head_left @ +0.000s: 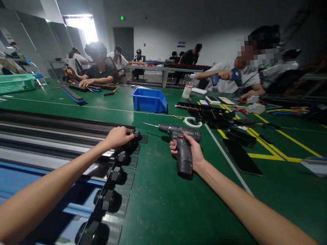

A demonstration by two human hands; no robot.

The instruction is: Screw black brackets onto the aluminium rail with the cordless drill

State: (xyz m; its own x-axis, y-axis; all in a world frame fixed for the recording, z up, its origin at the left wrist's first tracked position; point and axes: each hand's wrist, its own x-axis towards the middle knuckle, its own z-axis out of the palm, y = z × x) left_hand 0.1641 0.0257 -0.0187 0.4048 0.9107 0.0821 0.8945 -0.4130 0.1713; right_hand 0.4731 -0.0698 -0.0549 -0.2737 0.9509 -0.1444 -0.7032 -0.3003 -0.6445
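Note:
My right hand (195, 150) is wrapped round the grip of a black cordless drill (183, 153), held over the green table. Its long thin bit (150, 124) points left, toward my other hand. My left hand (121, 137) rests on the far end of a row of black fittings, fingers closed over the farthest black fitting (136, 134). Nearer fittings (109, 199) with large black nuts line the right ends of long black and silver bars (52, 128). Flat slotted tabs (125, 206) stick out beside them onto the table. My left fingertips are partly hidden.
A blue bin (149, 101) stands beyond the drill. To the right lie a white ring (193, 122), black strips (242, 157) and coloured wires (288, 109). A plastic bottle (187, 90) stands farther back. Across the table, one person holds a blue drill (228, 77); another handles strips (73, 94).

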